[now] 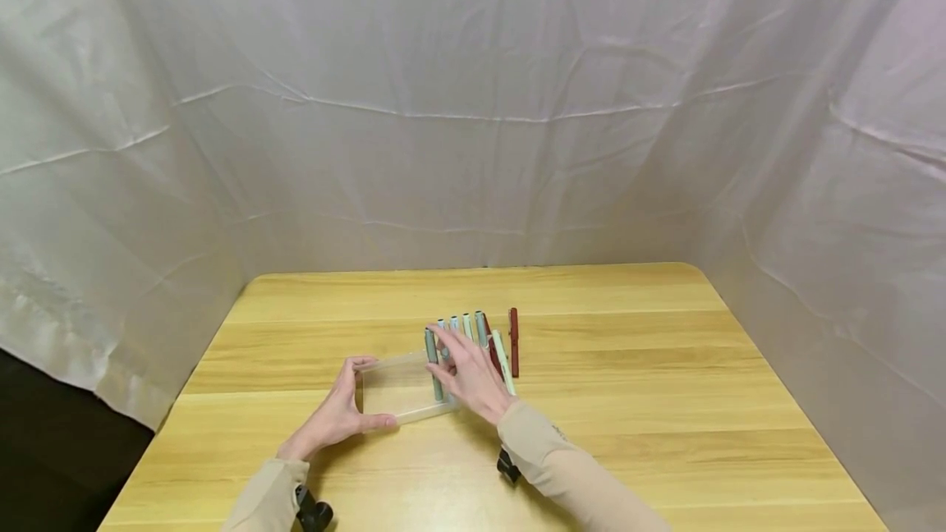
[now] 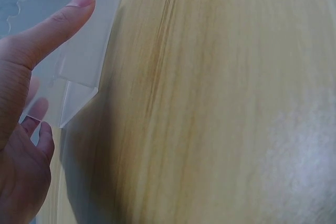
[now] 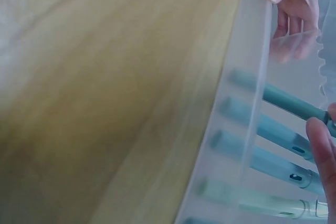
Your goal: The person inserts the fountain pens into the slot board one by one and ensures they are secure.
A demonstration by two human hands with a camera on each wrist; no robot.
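A clear plastic tray (image 1: 392, 388) stands on the table, its left end gripped by my left hand (image 1: 340, 413), thumb at the near wall and fingers at the far side. My right hand (image 1: 473, 376) pinches a dark teal pen (image 1: 432, 355) at its upper part. That pen lies at the left of a row in the tray, as the right wrist view shows. Beside it there are two blue pens (image 3: 286, 139) and a pale green pen (image 3: 262, 203). A grey-blue pen (image 1: 481, 327) continues the row, partly behind my right hand.
Right of the row lie a pale green pen (image 1: 502, 355) and a dark red pen (image 1: 490, 335), both partly covered by my hand. Another dark red pen (image 1: 514, 343) lies on the wooden table (image 1: 628, 401) farther right. Pale curtains (image 1: 473, 171) hang around the table.
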